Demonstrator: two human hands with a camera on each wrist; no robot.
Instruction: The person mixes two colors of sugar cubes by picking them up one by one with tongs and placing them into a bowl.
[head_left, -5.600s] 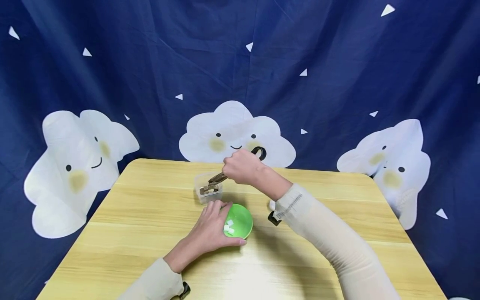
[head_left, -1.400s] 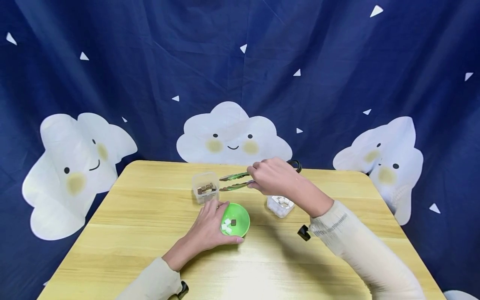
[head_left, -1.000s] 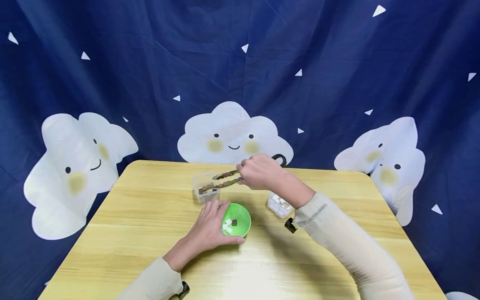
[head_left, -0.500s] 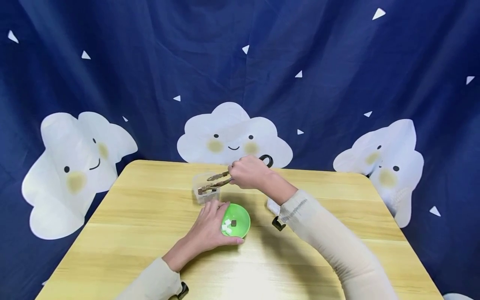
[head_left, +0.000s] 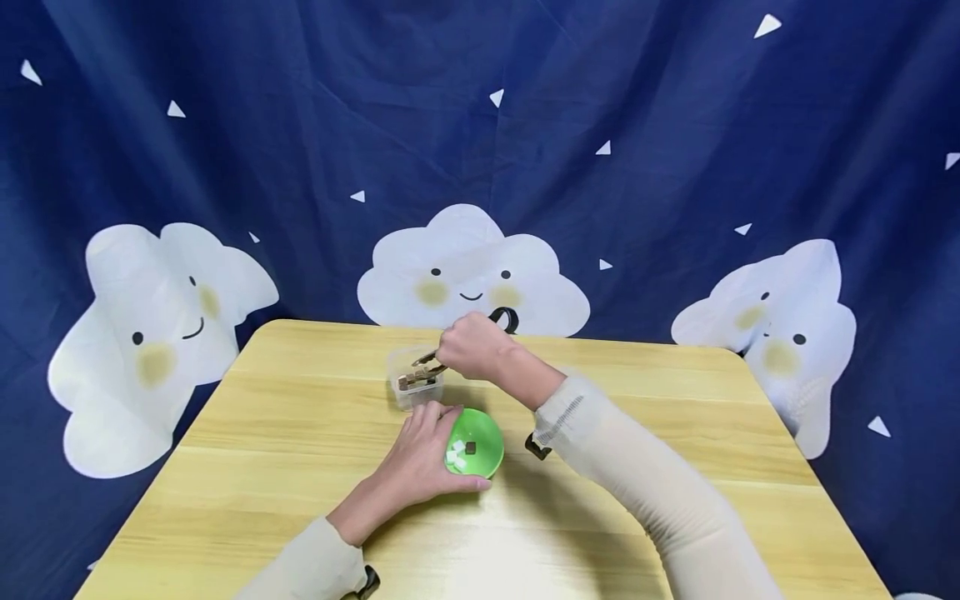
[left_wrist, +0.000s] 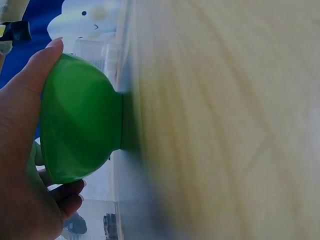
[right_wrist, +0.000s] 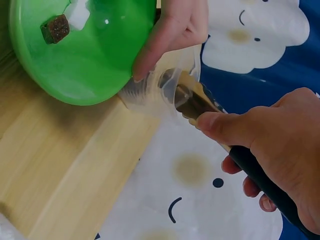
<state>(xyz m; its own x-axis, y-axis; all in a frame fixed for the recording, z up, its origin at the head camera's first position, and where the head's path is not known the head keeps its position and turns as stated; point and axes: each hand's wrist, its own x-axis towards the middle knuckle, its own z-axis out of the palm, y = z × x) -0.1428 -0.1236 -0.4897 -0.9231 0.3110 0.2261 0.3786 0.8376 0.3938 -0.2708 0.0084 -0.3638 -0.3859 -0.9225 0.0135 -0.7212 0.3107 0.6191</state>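
My left hand (head_left: 420,462) grips the green bowl (head_left: 486,437) by its rim, thumb on the near side and fingers on the far side. In the bowl lie several white cubes (head_left: 455,458) and one brown cube (head_left: 470,448). My right hand (head_left: 476,346) holds metal tongs (right_wrist: 192,100) with a black handle, fingers curled round it. The tongs' tips reach into a clear plastic box (head_left: 415,402) holding brown cubes (head_left: 407,382), just behind the bowl. Whether the tips pinch a cube, I cannot tell.
A second clear box (left_wrist: 92,49) shows beyond the bowl in the left wrist view; in the head view my right arm hides it. The wooden table (head_left: 247,467) ends at a far edge before a blue curtain (head_left: 315,100) with white clouds.
A brown cube has joined the white cubes in the bowl since the earliest frame. In the last second and a half, my right hand has moved left, bringing the tongs into the brown cubes' box.
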